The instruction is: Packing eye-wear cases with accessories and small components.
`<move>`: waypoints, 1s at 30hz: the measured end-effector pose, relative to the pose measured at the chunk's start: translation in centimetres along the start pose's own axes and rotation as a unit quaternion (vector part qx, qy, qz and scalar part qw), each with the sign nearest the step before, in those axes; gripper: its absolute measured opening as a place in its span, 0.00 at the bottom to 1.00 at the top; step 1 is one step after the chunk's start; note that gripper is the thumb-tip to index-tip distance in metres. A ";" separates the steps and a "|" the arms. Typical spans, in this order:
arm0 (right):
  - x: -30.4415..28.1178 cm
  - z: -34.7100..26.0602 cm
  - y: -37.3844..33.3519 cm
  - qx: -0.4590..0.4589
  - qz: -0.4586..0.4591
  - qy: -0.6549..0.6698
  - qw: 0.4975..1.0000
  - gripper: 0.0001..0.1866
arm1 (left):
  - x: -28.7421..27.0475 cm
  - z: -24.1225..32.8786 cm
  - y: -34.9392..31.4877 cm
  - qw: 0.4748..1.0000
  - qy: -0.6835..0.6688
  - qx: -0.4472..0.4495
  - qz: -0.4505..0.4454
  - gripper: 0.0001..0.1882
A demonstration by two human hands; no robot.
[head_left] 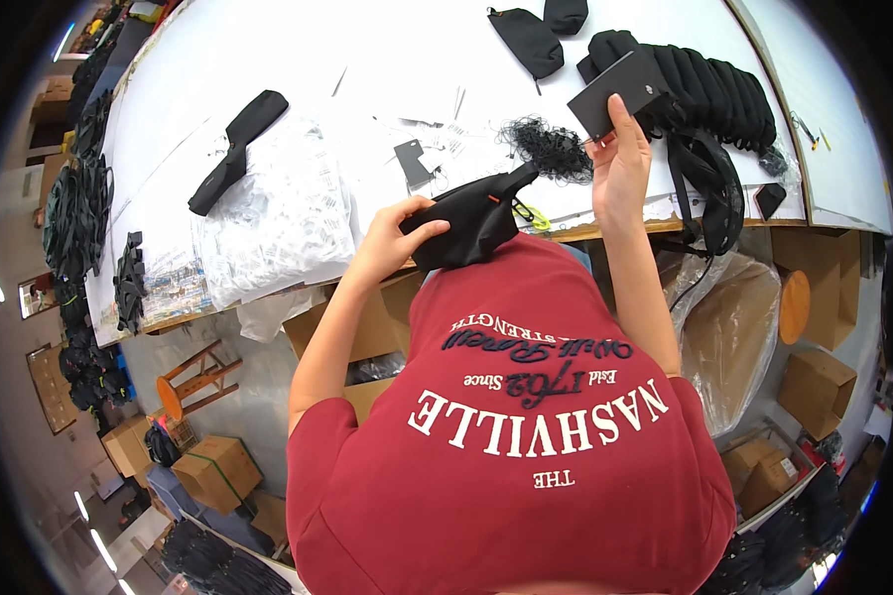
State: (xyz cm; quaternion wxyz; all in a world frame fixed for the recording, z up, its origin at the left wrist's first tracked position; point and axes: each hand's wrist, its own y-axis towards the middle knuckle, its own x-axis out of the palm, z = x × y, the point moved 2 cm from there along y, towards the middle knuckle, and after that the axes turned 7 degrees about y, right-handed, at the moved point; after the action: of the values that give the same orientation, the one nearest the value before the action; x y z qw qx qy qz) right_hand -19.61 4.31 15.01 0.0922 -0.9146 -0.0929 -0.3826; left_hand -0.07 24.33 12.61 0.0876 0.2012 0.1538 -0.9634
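My left hand [399,234] grips a black fabric pouch [471,226] with a small orange tab, held at the table's near edge against my red shirt. Raised over the table, my right hand [620,164] pinches a flat black card [617,91] with a small pale mark between thumb and fingers. Just left of that hand lies a tangle of thin black cords [548,149]. Beyond the card sits a row of stacked black pouches [719,94]. Yellow-handled scissors [534,217] lie partly hidden beside the pouch in my left hand.
A clear bag of white tags [273,223] lies on the white table [268,50] at left, near a black fabric piece [238,149]. Two black pouches [528,42] rest at the far side. Black straps [706,183] hang over the right edge. A wooden stool [193,382] stands below left.
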 end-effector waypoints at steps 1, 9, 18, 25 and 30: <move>-0.2 0.2 0.1 0.021 -0.037 0.015 0.999 0.06 | 0.1 -0.2 -0.1 1.000 0.000 -0.019 0.000 0.11; 1.3 3.0 1.5 0.132 -0.076 -0.012 0.988 0.20 | 1.1 3.0 -0.6 0.984 0.114 0.107 0.086 0.12; 0.5 1.2 2.7 -0.281 -0.129 -0.430 0.848 0.25 | 1.0 1.9 -0.7 0.999 0.006 -0.011 -0.030 0.15; 1.6 -1.2 2.5 -0.226 -0.214 -0.452 0.836 0.24 | 1.6 2.0 -0.3 0.999 -0.011 -0.028 -0.017 0.12; 5.1 -2.9 -0.5 -0.087 -0.406 -0.606 0.678 0.22 | 3.1 5.4 0.3 0.935 0.241 0.245 0.088 0.08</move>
State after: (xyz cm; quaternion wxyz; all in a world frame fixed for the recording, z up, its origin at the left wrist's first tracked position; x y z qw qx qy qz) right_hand -18.17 4.65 20.75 -0.2292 -0.8225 -0.4571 0.2491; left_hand -4.73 21.88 15.96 0.0800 0.4555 -0.0886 -0.8822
